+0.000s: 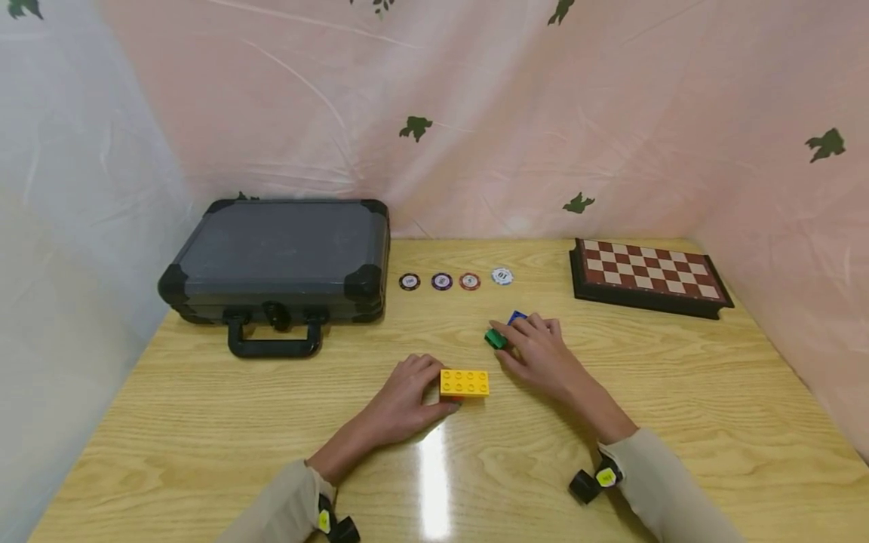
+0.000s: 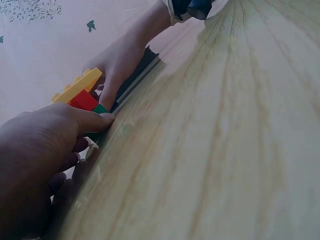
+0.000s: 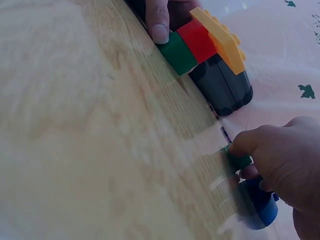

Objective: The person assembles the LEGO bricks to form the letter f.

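Left hand [image 1: 407, 396] grips the brick stack from its 9 o'clock side: yellow brick [image 1: 465, 382] on top, red brick [image 3: 198, 39] under it, green brick [image 3: 178, 52] at the base on the bench [image 1: 679, 392]. In the right wrist view the thumb is pressed against the green base.

Right hand [image 1: 536, 351] sits at 1 o'clock from the stack, near but not touching it. Its fingers are curled over a small green brick [image 1: 495, 338], with a blue brick [image 1: 517, 317] just behind, under the fingertips. I can't tell whether the blue one is gripped or only covered.

Room: I see open bench at 6 o'clock of both hands, out to the near edge, and wide bare wood at 3 o'clock toward the right edge. At 12 o'clock is a row of four poker chips [image 1: 441, 281], well apart from the hands. The black case [image 1: 278, 260] sits at 10 o'clock with its handle pointing toward the near edge. The chessboard [image 1: 648, 275] is at 2 o'clock near the far right corner. Plastic sheeting [image 1: 475, 113] closes off the far and side edges.
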The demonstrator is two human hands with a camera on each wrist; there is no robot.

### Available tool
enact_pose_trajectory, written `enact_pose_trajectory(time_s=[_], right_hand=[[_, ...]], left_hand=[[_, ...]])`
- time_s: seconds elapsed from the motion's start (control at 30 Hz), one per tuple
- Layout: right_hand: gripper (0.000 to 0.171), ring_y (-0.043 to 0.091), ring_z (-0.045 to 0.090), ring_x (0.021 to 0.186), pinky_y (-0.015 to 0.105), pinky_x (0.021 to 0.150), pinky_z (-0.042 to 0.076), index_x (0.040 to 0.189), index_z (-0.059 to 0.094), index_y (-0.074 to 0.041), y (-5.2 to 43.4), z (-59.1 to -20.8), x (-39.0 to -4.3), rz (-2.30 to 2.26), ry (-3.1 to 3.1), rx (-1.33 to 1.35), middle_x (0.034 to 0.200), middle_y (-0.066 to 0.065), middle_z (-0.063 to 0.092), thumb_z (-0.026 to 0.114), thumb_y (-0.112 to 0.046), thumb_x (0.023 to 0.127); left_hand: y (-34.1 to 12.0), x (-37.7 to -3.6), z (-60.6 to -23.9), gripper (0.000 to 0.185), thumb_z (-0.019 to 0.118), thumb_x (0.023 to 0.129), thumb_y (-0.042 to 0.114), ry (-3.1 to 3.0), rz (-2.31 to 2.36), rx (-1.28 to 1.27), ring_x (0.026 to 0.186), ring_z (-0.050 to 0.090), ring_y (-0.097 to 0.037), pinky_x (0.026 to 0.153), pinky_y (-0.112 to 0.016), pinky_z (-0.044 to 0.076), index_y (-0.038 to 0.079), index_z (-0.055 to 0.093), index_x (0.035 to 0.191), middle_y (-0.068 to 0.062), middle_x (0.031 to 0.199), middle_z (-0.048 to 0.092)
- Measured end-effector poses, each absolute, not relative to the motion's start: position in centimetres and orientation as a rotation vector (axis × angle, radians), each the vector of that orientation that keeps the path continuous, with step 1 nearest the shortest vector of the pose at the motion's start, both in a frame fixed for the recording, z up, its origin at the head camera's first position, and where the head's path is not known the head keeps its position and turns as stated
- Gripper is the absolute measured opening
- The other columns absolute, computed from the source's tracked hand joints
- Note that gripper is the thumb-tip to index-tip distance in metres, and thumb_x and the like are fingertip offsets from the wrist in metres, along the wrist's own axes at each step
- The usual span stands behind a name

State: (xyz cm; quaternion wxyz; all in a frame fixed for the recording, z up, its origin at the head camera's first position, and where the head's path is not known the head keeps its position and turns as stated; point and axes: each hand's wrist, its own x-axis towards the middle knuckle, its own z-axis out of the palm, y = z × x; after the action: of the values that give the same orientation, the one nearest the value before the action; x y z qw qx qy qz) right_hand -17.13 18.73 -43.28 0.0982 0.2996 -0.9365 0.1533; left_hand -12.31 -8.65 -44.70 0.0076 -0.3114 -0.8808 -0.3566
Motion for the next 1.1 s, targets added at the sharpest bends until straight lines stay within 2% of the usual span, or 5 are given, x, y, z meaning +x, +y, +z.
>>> enact_pose_trajectory(time_s=[0.4, 0.53, 0.7, 0.93, 1.1], right_hand=[[0.042, 0.027, 0.048, 0.093, 0.049, 0.083, 0.036, 0.128, 0.068, -0.004, 18.6, -43.2, -17.3, 0.451, -2.76, 0.906, 0.114, 0.011, 0.069, 0.078, -0.025, 0.094], [0.041, 0.028, 0.051, 0.098, 0.052, 0.096, 0.042, 0.124, 0.068, -0.004, 18.6, -42.8, -17.1, 0.494, -2.773, 0.899, 0.11, 0.009, 0.067, 0.08, -0.028, 0.093], [0.04, 0.03, 0.056, 0.103, 0.058, 0.11, 0.037, 0.12, 0.069, -0.004, 18.5, -42.4, -16.8, 0.549, -2.751, 0.92, 0.112, 0.01, 0.065, 0.082, -0.028, 0.091], [0.039, 0.031, 0.063, 0.109, 0.05, 0.093, 0.052, 0.122, 0.069, -0.004, 18.5, -42.0, -16.0, 0.701, -2.731, 0.919, 0.118, 0.013, 0.069, 0.082, -0.023, 0.091], [0.037, 0.028, 0.068, 0.101, 0.044, 0.083, 0.057, 0.12, 0.069, -0.001, 18.2, -41.8, -15.5, 0.864, -2.67, 0.94, 0.114, 0.013, 0.071, 0.083, -0.016, 0.089]], left_hand=[[-8.6, -12.3, -44.8, 0.03, 0.083, 0.089, 0.027, -2.753, -1.11, -0.969, 0.103, 0.053, -0.019, 0.093, -0.045, 0.042, 0.013, 0.068, 0.11, 0.0, 0.111, 0.063], [-8.6, -12.3, -44.8, 0.03, 0.083, 0.089, 0.027, -2.758, -1.112, -0.967, 0.103, 0.053, -0.019, 0.093, -0.045, 0.042, 0.012, 0.068, 0.11, 0.0, 0.111, 0.063], [-8.6, -12.3, -44.7, 0.03, 0.083, 0.089, 0.027, -2.765, -1.113, -0.964, 0.103, 0.053, -0.02, 0.094, -0.045, 0.042, 0.012, 0.068, 0.111, 0.0, 0.111, 0.063], [-8.6, -12.3, -44.9, 0.031, 0.083, 0.09, 0.027, -2.768, -1.109, -0.967, 0.103, 0.053, -0.02, 0.094, -0.045, 0.042, 0.012, 0.068, 0.112, 0.0, 0.112, 0.063], [-8.7, -12.3, -44.7, 0.032, 0.083, 0.089, 0.027, -2.77, -1.118, -0.965, 0.104, 0.053, -0.02, 0.095, -0.046, 0.042, 0.011, 0.068, 0.113, -0.001, 0.112, 0.063]])
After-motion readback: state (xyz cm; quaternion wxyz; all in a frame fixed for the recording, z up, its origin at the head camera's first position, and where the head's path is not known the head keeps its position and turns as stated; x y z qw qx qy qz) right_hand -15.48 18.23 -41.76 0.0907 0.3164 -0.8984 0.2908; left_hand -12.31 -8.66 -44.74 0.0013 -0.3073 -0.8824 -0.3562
